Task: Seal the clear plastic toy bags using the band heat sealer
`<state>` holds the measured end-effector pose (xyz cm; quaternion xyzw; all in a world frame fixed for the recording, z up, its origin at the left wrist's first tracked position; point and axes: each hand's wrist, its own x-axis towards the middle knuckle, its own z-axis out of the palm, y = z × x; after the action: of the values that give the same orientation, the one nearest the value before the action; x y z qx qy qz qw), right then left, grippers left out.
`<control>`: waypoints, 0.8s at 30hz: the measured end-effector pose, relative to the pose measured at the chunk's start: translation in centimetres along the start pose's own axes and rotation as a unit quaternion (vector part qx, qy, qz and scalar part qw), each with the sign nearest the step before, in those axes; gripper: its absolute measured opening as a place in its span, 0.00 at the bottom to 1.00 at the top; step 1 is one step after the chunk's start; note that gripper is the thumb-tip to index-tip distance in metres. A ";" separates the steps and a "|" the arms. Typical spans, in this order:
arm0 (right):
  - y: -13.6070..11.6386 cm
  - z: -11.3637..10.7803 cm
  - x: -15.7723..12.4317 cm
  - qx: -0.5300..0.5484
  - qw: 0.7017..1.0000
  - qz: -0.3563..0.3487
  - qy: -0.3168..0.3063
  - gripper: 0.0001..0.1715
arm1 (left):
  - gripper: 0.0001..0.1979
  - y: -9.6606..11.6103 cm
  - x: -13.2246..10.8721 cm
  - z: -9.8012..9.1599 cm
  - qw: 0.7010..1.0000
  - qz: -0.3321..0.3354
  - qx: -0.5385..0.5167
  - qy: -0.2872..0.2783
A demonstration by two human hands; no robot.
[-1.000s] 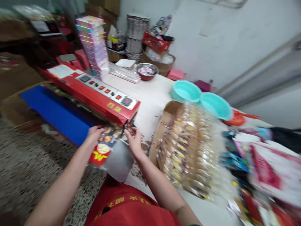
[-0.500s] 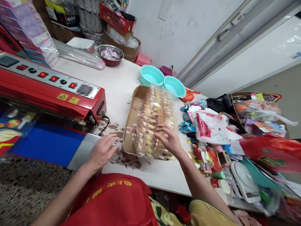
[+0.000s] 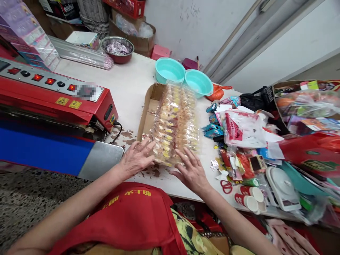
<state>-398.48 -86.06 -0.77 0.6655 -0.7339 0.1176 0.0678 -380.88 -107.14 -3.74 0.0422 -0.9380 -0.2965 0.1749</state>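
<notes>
A stack of clear plastic packets with yellow and white snacks (image 3: 176, 124) lies in a shallow cardboard tray (image 3: 150, 109) on the white table (image 3: 132, 88). My left hand (image 3: 136, 157) rests flat at the near left corner of the stack, fingers spread and touching the packets. At the near right end of the stack lies my right hand (image 3: 190, 170), fingers stretched out, fingertips on the packets. Neither hand grips anything.
A red sealing machine (image 3: 53, 95) with a blue belt (image 3: 39, 148) stands left. Two teal bowls (image 3: 183, 76) and a metal bowl (image 3: 117, 49) sit farther back. A heap of packets, bags, scissors (image 3: 226, 186), paper cups (image 3: 248, 198) and a small scale (image 3: 280, 187) crowds the right.
Both hands left the printed bag at the sealing machine and moved right to the packet stack. The bag travelled off along the belt. The view turned right and down.
</notes>
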 end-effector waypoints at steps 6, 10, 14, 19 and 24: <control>-1.4 -6.0 6.4 0.350 0.926 0.100 0.102 0.07 | 0.06 3.1 2.9 -7.3 0.922 -0.115 -0.361 0.079; -3.1 -5.4 11.6 0.483 0.837 0.181 0.183 0.05 | 0.15 2.3 3.6 -9.4 0.838 -0.208 -0.479 0.160; -4.4 -2.3 15.5 0.561 0.785 0.215 0.149 0.07 | 0.11 -0.6 2.7 -9.7 0.803 -0.291 -0.460 0.243; -6.6 3.7 19.0 0.611 0.746 0.251 0.081 0.12 | 0.15 -5.3 0.3 -8.9 0.701 -0.399 -0.489 0.333; -9.4 10.5 21.5 0.668 0.676 0.312 0.023 0.17 | 0.17 -9.7 -3.6 -7.1 0.625 -0.485 -0.492 0.364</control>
<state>-390.77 -110.34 -4.58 0.2635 -0.6233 0.6059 -0.4183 -375.26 -118.29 -4.90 0.5029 -0.3561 -0.7162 0.3277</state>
